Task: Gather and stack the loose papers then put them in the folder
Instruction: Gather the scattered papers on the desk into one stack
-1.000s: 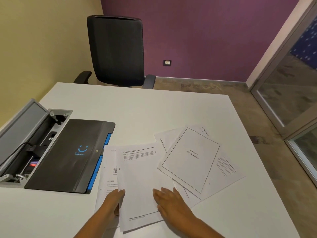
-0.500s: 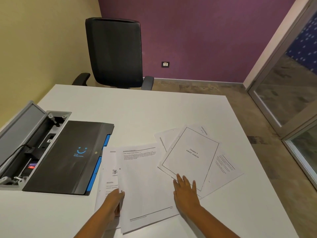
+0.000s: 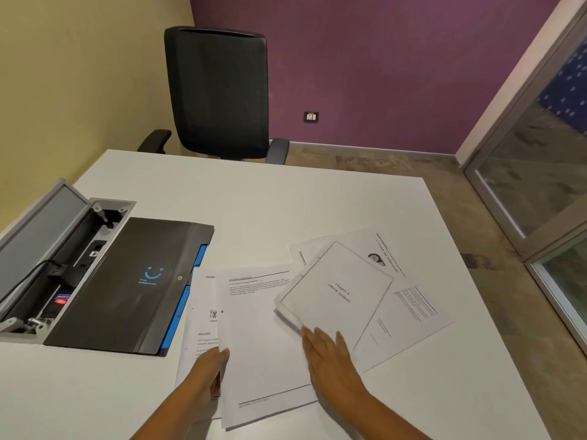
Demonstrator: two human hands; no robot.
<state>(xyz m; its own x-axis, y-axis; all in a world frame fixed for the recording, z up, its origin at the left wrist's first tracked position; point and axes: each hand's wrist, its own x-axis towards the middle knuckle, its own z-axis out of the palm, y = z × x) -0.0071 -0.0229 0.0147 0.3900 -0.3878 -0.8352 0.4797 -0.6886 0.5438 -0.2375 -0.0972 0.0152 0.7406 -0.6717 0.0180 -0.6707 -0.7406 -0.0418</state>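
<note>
A small office with a yellow wall and a purple wall holds a white bench (image 3: 254,211), with a black chair (image 3: 219,90) pushed in at its far edge, at twelve o'clock. The closed dark folder (image 3: 133,284) lies flat at nine o'clock, its far side resting over an open cable box (image 3: 57,249) sunk into the bench.

The loose papers are not yet one stack. A near pile (image 3: 257,328) of two or so sheets sits at six o'clock, just beside the folder and touching its blue edge. A fanned pile (image 3: 403,300) spreads toward three o'clock, topped by a framed title sheet (image 3: 336,290) that overlaps the near pile's right edge.

The left hand (image 3: 208,373) holds the near pile at its left edge, its grip pinching the top sheet, thumb above and the fingers mostly hidden beneath. The right hand (image 3: 330,354) lies flat with its grip spread, fingertips (image 3: 309,333) on the near corner of the title sheet, which looks slightly lifted there.

The step in hand looks like gathering: drawing the fanned pile leftward onto the near pile. The next move calls for sliding every fanned sheet together, not just the top one, then squaring the edges before the folder is opened.
</note>
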